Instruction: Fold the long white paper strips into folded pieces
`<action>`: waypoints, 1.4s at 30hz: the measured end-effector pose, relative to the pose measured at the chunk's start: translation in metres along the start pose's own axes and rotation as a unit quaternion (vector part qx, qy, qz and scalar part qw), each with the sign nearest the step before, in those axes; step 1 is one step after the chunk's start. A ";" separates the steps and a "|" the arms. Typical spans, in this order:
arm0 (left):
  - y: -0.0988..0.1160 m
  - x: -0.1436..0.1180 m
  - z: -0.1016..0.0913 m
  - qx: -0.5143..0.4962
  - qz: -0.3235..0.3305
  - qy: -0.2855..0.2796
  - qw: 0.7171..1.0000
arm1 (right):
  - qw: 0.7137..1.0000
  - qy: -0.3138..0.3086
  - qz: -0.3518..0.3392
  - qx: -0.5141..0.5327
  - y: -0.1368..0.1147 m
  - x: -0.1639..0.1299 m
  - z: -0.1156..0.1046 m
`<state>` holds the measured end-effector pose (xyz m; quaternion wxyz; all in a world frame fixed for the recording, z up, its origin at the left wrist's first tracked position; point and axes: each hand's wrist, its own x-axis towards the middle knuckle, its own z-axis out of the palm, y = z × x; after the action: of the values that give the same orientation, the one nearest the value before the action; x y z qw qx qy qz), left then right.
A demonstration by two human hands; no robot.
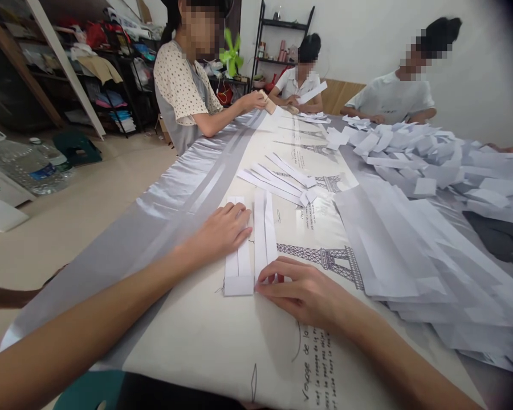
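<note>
Two white folded paper strips lie side by side before me on the cloth. Across the upper part of the left folded strip point(239, 285) rests my left hand point(227, 228), its fingers lying on the paper and holding nothing between them. That strip has its near end folded over into a flap. My right hand point(301, 285) pinches the near end of the right folded strip point(264, 228) between thumb and fingers. Just beyond both hands, several narrow folded strips point(277, 181) are fanned out on the cloth.
A large stack of flat paper sheets point(410, 250) lies on the right. Behind it spreads a heap of folded papers point(436, 151). The tablecloth point(188, 341) has printed towers. Three people sit or stand around the far side. Plastic water bottles point(29, 165) stand on the floor at left.
</note>
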<state>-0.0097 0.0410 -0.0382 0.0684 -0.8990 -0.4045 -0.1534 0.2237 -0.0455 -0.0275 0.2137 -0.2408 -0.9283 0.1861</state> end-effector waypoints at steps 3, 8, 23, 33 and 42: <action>-0.001 0.000 0.001 -0.006 0.004 0.006 1.000 | 1.000 -0.008 -0.007 0.007 -0.001 0.001 -0.001; -0.002 -0.001 0.003 -0.009 0.005 0.011 1.000 | 1.000 -0.023 -0.002 0.018 -0.001 0.001 -0.005; 0.000 0.001 0.005 0.038 0.027 0.012 0.999 | 0.999 -0.016 0.039 -0.007 -0.012 0.000 -0.004; 0.003 0.002 0.004 0.080 0.018 -0.029 0.996 | 0.998 -0.014 0.034 -0.043 -0.013 0.000 -0.002; 0.003 0.001 0.005 0.069 0.001 -0.033 0.997 | 0.999 0.011 0.031 0.013 -0.003 0.002 0.000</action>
<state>-0.0053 0.0413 -0.0428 0.1170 -0.8972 -0.4151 -0.0950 0.2212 -0.0474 -0.0254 0.2213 -0.2685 -0.9155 0.2019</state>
